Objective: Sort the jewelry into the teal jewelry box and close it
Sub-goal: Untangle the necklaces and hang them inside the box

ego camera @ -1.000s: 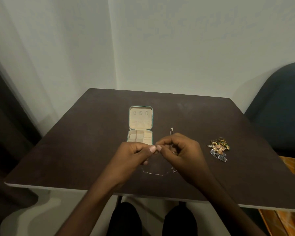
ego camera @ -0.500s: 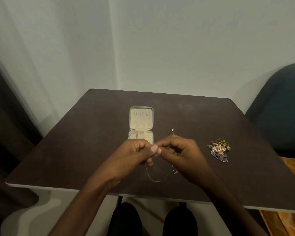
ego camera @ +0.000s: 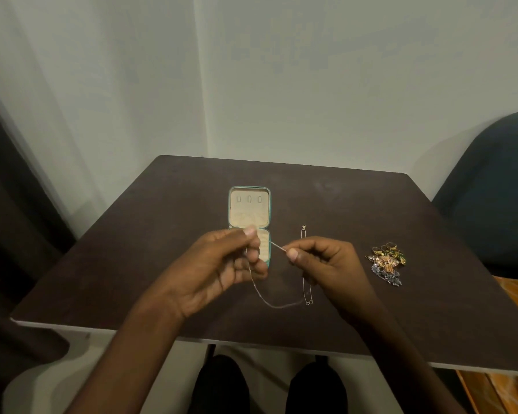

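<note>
The teal jewelry box (ego camera: pixel 249 206) lies open on the dark table (ego camera: pixel 162 249), cream lining up; its near half is partly hidden behind my left hand. My left hand (ego camera: pixel 222 264) and my right hand (ego camera: pixel 326 264) each pinch one end of a thin silver chain (ego camera: pixel 272 304), which sags in a loop between them down to the tabletop. A second thin gold chain (ego camera: pixel 304 234) lies on the table behind my right hand, partly hidden by it. A heap of gold and silver ornaments (ego camera: pixel 387 262) sits to the right.
A dark blue chair (ego camera: pixel 497 198) stands at the table's right side. Pale walls meet in a corner behind the table. My knees (ego camera: pixel 269 386) show under the near edge.
My hands were touching in front of the box; they have now drawn apart, the left moving left and up, and the chain is stretched out between them.
</note>
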Demonstrator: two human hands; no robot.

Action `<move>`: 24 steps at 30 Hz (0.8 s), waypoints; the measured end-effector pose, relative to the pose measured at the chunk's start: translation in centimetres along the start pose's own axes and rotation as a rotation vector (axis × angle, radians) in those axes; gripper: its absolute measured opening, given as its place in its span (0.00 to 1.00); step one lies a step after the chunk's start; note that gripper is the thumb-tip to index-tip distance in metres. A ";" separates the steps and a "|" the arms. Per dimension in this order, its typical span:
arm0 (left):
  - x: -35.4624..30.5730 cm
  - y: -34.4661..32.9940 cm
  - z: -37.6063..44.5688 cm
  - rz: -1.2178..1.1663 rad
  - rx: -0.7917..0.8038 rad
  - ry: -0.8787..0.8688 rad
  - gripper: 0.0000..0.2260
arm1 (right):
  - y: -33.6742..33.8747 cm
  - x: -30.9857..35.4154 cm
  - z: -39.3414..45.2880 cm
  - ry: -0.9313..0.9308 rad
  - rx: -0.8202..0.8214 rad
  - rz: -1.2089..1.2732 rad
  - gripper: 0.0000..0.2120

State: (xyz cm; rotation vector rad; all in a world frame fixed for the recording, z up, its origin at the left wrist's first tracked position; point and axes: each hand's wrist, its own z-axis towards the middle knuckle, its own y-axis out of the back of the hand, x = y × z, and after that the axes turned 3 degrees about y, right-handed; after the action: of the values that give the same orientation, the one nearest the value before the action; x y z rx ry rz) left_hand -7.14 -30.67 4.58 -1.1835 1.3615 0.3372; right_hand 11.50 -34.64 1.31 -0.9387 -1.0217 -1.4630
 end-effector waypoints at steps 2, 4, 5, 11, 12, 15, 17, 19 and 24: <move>-0.9 0.3 0.2 -0.368 0.095 0.069 0.07 | -0.2 -0.1 -0.2 -0.012 -0.033 0.014 0.06; -1.3 0.5 0.6 -0.531 0.093 0.039 0.12 | -0.6 -0.3 -0.5 -0.015 -0.052 0.010 0.07; -1.6 0.4 0.7 -0.556 0.063 0.023 0.11 | -0.8 -0.4 -0.7 -0.015 -0.057 -0.004 0.07; -3.4 -0.1 1.4 -0.593 -0.161 -0.092 0.11 | -1.4 -1.9 -1.9 0.089 -0.018 -0.234 0.03; -3.3 -0.1 1.5 -0.593 -0.172 -0.113 0.11 | -1.5 -1.9 -2.0 0.187 0.014 -0.352 0.06; -2.4 -0.6 1.7 -0.522 -0.184 -0.148 0.09 | -1.7 -1.6 -2.3 0.392 0.139 -0.575 0.07; -1.2 -1.1 1.9 -0.404 -0.180 -0.168 0.08 | -1.8 -1.1 -2.2 0.447 0.186 -0.660 0.08; 0.3 -1.5 2.0 -0.249 -0.185 -0.190 0.08 | -1.9 -0.5 -2.0 0.504 0.183 -0.742 0.09; 2.9 -2.1 1.4 0.084 -0.154 -0.181 0.09 | -1.4 1.0 -0.9 0.587 0.053 -0.804 0.09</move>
State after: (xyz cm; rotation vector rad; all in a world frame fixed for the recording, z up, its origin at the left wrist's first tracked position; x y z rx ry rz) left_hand -3.93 -31.74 2.71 -1.1931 1.2462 0.6046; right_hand 10.02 -35.67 1.79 0.0146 -1.0133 -2.1754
